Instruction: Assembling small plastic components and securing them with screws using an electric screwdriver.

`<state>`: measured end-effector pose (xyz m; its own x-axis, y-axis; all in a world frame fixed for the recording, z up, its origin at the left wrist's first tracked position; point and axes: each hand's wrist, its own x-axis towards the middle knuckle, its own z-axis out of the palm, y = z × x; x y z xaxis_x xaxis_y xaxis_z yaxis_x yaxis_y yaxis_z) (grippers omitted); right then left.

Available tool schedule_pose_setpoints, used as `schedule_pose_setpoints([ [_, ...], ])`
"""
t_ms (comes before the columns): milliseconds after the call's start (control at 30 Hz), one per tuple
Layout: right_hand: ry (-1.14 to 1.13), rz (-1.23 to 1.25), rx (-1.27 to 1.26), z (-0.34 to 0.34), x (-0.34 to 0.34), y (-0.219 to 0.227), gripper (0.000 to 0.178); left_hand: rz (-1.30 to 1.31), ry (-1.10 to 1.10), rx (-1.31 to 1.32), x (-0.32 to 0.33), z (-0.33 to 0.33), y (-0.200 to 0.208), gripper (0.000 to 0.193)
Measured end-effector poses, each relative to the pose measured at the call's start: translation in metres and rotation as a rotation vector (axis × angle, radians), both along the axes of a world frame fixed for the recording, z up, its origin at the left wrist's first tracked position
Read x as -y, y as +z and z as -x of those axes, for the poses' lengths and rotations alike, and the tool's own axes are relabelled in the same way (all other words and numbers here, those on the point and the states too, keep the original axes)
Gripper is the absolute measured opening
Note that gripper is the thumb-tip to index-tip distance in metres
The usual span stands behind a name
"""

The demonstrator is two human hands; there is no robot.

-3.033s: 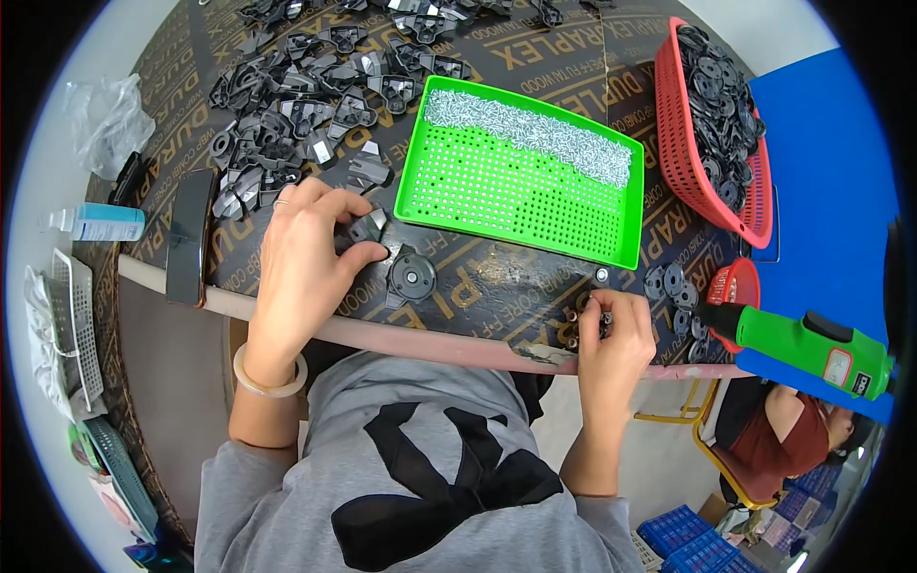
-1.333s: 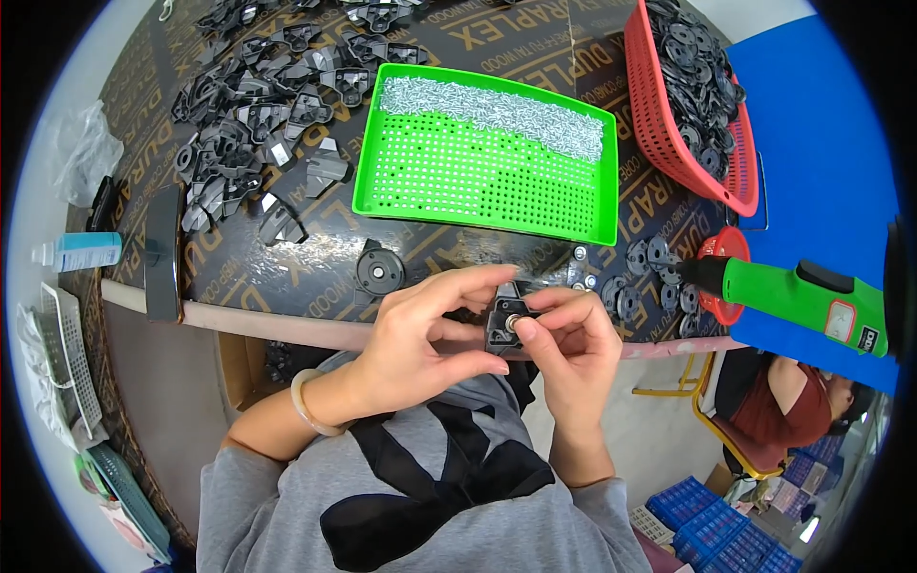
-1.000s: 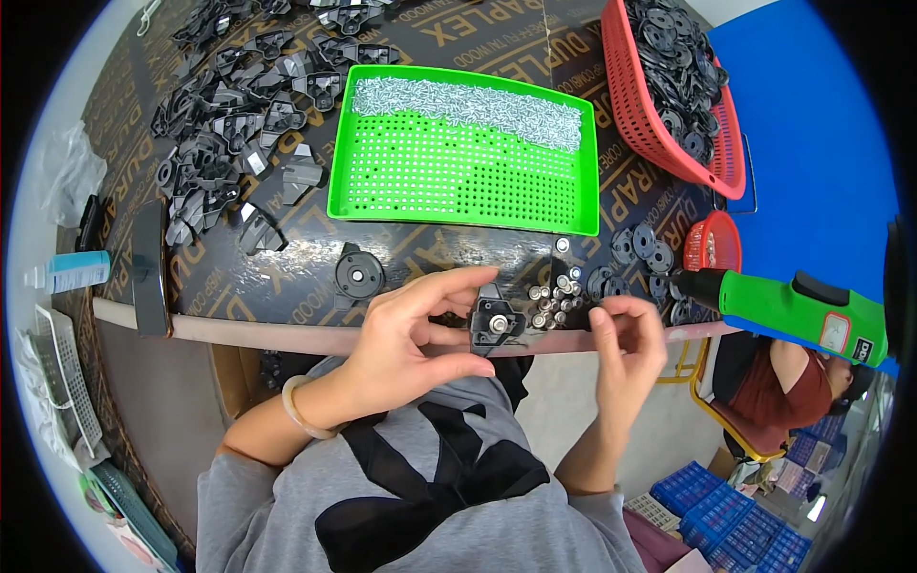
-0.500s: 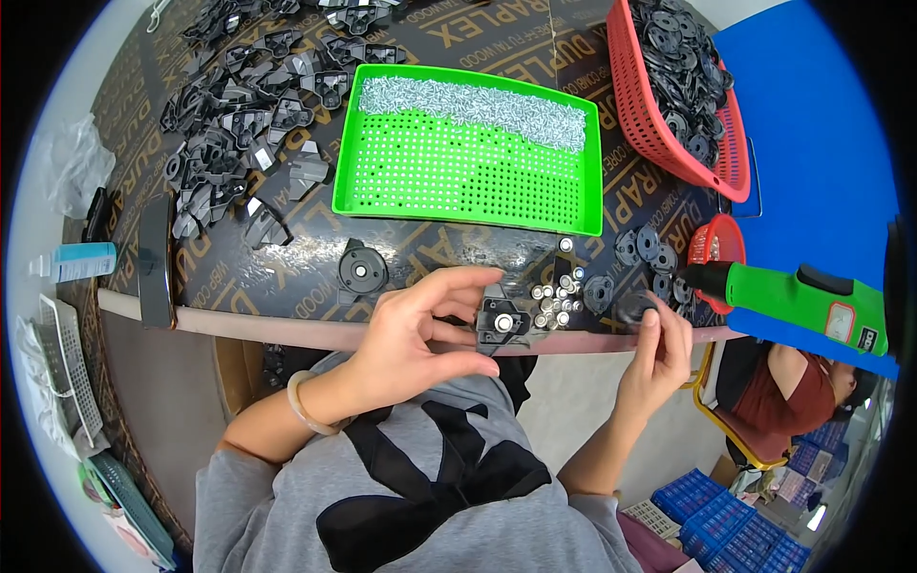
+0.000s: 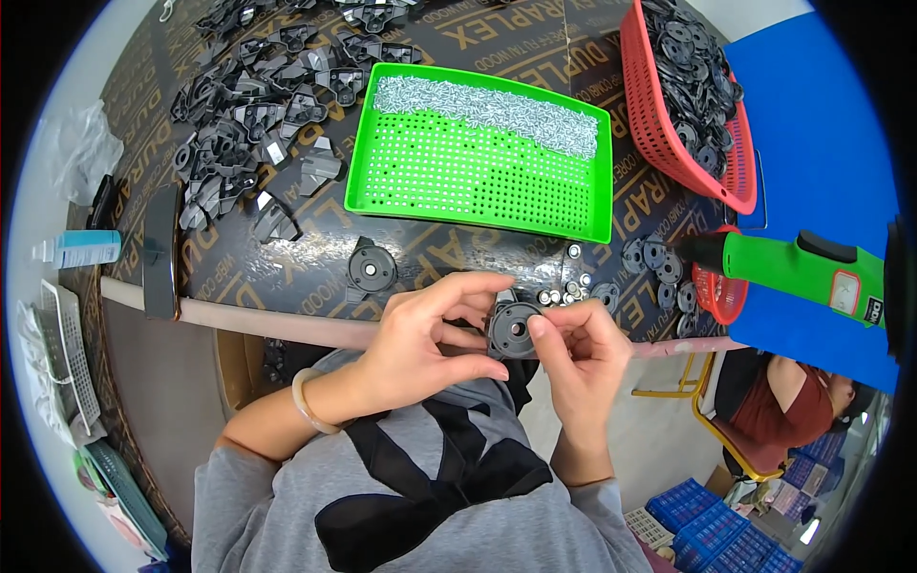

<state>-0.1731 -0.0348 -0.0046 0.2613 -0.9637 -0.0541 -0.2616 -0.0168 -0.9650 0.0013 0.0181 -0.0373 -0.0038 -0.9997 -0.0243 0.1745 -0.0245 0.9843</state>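
Note:
My left hand [image 5: 406,329] curls round a black plastic housing [image 5: 502,297] at the table's front edge, fingers along its far and left sides, thumb below. In my right hand [image 5: 585,358] a round black plastic disc [image 5: 503,344] with a centre hole is pinched between thumb and fingers. The disc lies over the housing and hides most of it. Just beyond my right fingers are several small silver metal cylinders [image 5: 573,289]. Another black part with a disc on it [image 5: 371,270] lies on the table beyond my left hand.
A green perforated tray [image 5: 420,162] holds many small silver screws [image 5: 487,107]. Black housings [image 5: 277,115] are heaped at the far left. At right are loose discs [image 5: 659,256], a red basket [image 5: 650,124] of discs, a small red basket [image 5: 726,301] and a green power screwdriver [image 5: 783,272].
My right hand has moved left, bringing the disc from beside the loose discs onto the housing. My left hand stays round the housing. The view has shifted slightly.

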Motion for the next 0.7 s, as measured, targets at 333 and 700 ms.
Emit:
schedule_pose_setpoints([
  [333, -0.011, 0.013, -0.047, 0.000, -0.001, -0.009, 0.012, 0.013, 0.000, -0.016, 0.002, 0.001, -0.001, 0.073],
  [700, 0.103, -0.301, 0.099, -0.007, 0.013, 0.001, 0.011, 0.120, 0.013, 0.454, 0.001, -0.021, 0.031, 0.074],
])
